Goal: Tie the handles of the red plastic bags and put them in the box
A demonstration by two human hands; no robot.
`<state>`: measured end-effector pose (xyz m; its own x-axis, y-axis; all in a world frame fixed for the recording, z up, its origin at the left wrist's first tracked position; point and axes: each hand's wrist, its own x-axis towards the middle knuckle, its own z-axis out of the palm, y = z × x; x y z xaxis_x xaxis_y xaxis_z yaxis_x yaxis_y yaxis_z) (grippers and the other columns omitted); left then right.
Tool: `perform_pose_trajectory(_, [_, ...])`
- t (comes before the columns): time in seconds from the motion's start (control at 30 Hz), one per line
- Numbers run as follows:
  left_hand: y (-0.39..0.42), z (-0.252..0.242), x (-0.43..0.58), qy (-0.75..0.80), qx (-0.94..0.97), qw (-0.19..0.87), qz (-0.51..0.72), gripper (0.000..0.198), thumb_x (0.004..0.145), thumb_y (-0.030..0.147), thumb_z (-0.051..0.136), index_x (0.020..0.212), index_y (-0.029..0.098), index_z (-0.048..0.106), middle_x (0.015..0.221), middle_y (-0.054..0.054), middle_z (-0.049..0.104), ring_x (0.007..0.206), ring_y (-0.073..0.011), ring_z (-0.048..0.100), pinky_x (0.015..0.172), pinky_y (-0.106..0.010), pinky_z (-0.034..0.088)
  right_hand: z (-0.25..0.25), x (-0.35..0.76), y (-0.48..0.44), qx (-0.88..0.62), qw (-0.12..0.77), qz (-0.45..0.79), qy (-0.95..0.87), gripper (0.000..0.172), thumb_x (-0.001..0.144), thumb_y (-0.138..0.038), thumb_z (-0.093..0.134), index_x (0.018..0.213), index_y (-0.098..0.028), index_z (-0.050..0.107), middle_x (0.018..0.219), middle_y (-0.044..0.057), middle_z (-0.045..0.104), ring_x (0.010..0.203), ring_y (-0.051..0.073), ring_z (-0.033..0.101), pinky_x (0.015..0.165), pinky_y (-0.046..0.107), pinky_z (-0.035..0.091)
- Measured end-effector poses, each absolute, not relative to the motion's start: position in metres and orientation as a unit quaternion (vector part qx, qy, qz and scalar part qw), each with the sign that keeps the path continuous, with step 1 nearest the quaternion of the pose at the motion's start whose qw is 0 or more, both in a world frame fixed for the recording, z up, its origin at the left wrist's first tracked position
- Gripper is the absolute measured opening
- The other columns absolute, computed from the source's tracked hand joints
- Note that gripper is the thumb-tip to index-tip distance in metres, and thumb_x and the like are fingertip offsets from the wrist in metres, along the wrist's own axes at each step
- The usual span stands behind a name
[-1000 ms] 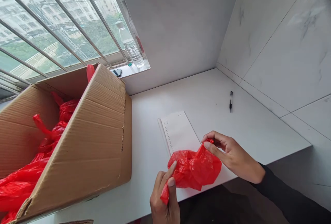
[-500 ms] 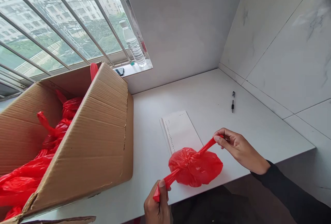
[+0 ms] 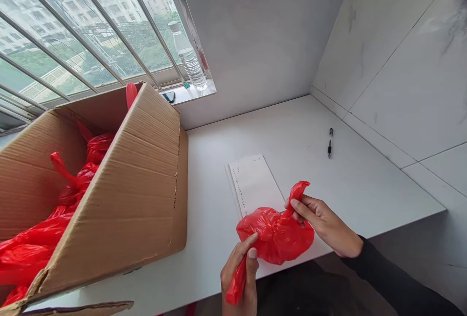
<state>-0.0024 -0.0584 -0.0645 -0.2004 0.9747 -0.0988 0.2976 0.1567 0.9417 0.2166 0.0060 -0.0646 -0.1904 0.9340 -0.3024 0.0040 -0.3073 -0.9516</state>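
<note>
A red plastic bag, bunched and knotted at its middle, rests at the front edge of the white table, over the lower part of a notebook. My left hand is closed around one twisted handle of the bag, whose end hangs below the fingers. The other handle is pinched by my right hand, close to the knot, with its loose end sticking up above the thumb. What the bag contains cannot be made out.
A large open cardboard box with several red bags in it stands on the left. On the sill are a water bottle and a phone. A black pen and its cap lie toward the right wall.
Both hands have moved in along the handles toward the knot. The right handle's end now points up beyond my fingers. The bag has stayed nearly in place.
</note>
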Motion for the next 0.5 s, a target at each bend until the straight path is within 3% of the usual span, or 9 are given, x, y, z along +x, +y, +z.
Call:
perform_pose_trajectory(0.07, [-0.058,-0.064,-0.004,0.664,0.48,0.394,0.416,0.044,0.093,0.053,0.053,0.113,0.02,0.075,0.072,-0.004,0.068,0.062,-0.0167,0.062,0.063,-0.028,0.057,-0.064,0.217,0.007,-0.519,0.374,0.614,-0.464,0.046,0.097,-0.06,0.047,0.093,-0.018,0.067,0.074,0.0,0.052,0.073,0.016,0.048,0.072,0.031,0.04])
perform_pose_trajectory(0.17, [-0.06,-0.066,-0.003,0.678,0.471,0.386,0.412,0.051,0.094,0.057,0.046,0.115,0.019,0.074,0.098,-0.01,0.074,0.072,-0.0184,0.066,0.066,-0.029,0.059,-0.064,0.219,0.007,-0.528,0.369,0.601,-0.473,0.046,0.097,-0.06,0.046,0.087,-0.019,0.066,0.078,0.001,0.054,0.075,0.016,0.048,0.074,0.032,0.04])
perform_pose_trajectory(0.23, [-0.061,-0.071,-0.003,0.68,0.479,0.375,0.409,0.051,0.095,0.057,0.044,0.11,0.019,0.075,0.103,-0.011,0.074,0.074,-0.0192,0.066,0.067,-0.03,0.059,-0.065,0.219,0.007,-0.531,0.368,0.596,-0.477,0.046,0.096,-0.06,0.046,0.085,-0.019,0.065,0.078,0.0,0.054,0.075,0.016,0.048,0.074,0.031,0.04])
perform_pose_trajectory(0.33, [-0.063,-0.079,-0.005,0.68,0.502,0.351,0.402,0.048,0.096,0.056,0.044,0.106,0.02,0.075,0.087,-0.008,0.072,0.065,-0.0185,0.062,0.065,-0.031,0.056,-0.068,0.219,0.007,-0.541,0.381,0.586,-0.468,0.045,0.096,-0.059,0.048,0.082,-0.019,0.064,0.075,-0.001,0.051,0.074,0.016,0.047,0.074,0.03,0.039])
perform_pose_trajectory(0.5, [-0.065,-0.091,-0.018,0.7,0.492,0.365,0.366,0.045,0.097,0.055,0.042,0.097,0.022,0.072,0.059,0.001,0.053,0.055,-0.0157,0.051,0.056,-0.026,0.045,-0.078,0.215,0.004,-0.561,0.374,0.601,-0.43,0.045,0.095,-0.06,0.049,0.082,-0.019,0.062,0.076,0.0,0.052,0.074,0.017,0.047,0.073,0.031,0.039])
